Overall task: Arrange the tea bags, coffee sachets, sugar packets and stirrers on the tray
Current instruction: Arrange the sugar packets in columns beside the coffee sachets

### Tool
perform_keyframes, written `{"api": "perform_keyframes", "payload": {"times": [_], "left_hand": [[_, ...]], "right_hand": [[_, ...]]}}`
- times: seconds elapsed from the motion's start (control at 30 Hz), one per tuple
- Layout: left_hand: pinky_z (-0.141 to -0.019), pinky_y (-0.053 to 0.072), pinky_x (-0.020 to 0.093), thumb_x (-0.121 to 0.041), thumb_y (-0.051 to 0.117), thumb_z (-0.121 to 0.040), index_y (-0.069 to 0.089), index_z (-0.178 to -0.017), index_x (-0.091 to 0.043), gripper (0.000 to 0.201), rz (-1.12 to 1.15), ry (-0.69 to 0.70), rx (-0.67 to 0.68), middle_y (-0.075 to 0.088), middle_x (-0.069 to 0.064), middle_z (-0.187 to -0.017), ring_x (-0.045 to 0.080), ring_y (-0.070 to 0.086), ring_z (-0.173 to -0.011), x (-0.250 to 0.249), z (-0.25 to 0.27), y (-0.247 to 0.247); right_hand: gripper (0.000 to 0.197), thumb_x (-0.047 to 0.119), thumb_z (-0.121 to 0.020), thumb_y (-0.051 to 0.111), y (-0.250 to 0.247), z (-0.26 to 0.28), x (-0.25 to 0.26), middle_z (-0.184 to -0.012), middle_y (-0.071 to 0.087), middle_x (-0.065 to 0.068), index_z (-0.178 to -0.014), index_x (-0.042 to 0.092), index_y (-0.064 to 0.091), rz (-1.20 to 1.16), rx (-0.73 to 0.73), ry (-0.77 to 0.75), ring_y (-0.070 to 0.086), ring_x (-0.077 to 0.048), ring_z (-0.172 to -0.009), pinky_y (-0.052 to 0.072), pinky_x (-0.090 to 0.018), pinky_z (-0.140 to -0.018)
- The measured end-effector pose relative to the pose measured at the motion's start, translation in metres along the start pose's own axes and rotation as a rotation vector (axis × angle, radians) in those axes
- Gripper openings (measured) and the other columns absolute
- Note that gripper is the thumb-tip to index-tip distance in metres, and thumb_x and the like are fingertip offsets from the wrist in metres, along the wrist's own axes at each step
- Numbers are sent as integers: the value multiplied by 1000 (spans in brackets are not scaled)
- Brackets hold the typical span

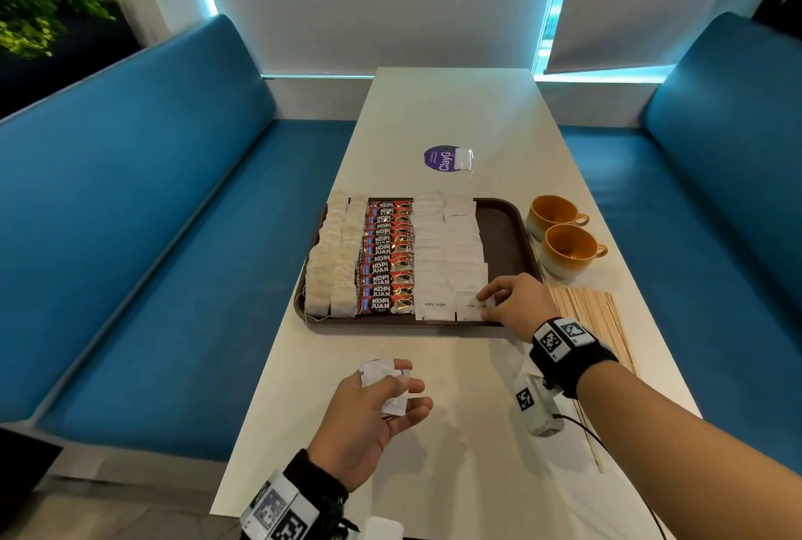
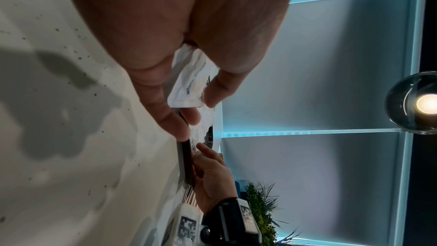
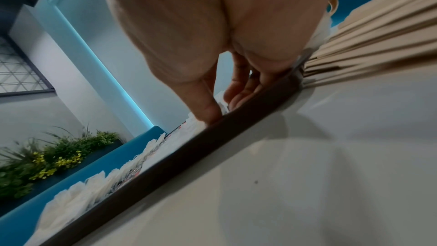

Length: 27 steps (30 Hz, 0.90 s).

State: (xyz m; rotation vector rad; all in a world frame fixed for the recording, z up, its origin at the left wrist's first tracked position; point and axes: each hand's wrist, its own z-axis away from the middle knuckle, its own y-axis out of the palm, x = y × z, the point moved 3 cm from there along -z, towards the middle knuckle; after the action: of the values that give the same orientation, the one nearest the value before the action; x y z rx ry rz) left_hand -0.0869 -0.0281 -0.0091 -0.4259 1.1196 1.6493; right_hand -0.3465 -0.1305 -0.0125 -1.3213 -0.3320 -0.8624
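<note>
While a few white paper sugar packets [image 1: 386, 387] are gripped in the curled left hand [image 1: 369, 418] above the white counter [image 1: 455, 409] near the dark brown plastic tray [image 1: 503, 231], another white sugar packet [image 1: 471, 307] at the tray's near right corner is pinched by the right hand [image 1: 516, 305]. Pale wooden stirrers [image 1: 594, 318] are laid on the counter beside the tray.

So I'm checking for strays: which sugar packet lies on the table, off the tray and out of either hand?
The lone white sugar packet on the purple sticker, beyond the tray's far edge.
</note>
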Motion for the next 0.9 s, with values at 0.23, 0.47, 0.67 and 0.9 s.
{"api": "perform_keyframes", "payload": {"times": [0.23, 0.47, 0.67, 0.9], "left_hand": [[-81, 63, 47, 10, 44, -95, 60, -119, 7, 30, 44, -9, 12, 65, 32, -113, 51, 70, -97, -2, -2, -2], [-96, 54, 57, 14, 25, -91, 55, -127, 9, 47, 103, -49, 100, 69, 31, -118, 50, 68, -107, -4, 0, 7], [-95, 57, 50, 13, 37, -99, 56, -127, 10, 35, 15, -15, 202, 68, 29, -121, 45, 67, -112, -2, 3, 21], [-82, 62, 43, -1, 62, -96, 65, -119, 6, 25, -158, 31, 188, 72, 29, -111, 48, 71, -98, 1, 6, 32]], "right_hand": [[17, 19, -84, 83, 1, -1, -2, -97, 61, 9, -95, 29, 74, 7, 13, -24, 57, -6, -88, 41, -16, -66], [9, 22, -90, 76, -17, 28, 1, -98, 71, 6, -96, 27, 74, -75, -119, -98, 66, -6, -88, 47, -17, -68], [6, 30, -90, 77, -10, 104, 24, -89, 73, 7, -96, 29, 75, -329, 46, -235, 70, -10, -81, 59, -26, -74], [26, 15, -83, 84, 5, 137, 18, -89, 77, -3, -104, 25, 74, -573, 144, -214, 72, -21, -79, 58, -29, -66]]}}
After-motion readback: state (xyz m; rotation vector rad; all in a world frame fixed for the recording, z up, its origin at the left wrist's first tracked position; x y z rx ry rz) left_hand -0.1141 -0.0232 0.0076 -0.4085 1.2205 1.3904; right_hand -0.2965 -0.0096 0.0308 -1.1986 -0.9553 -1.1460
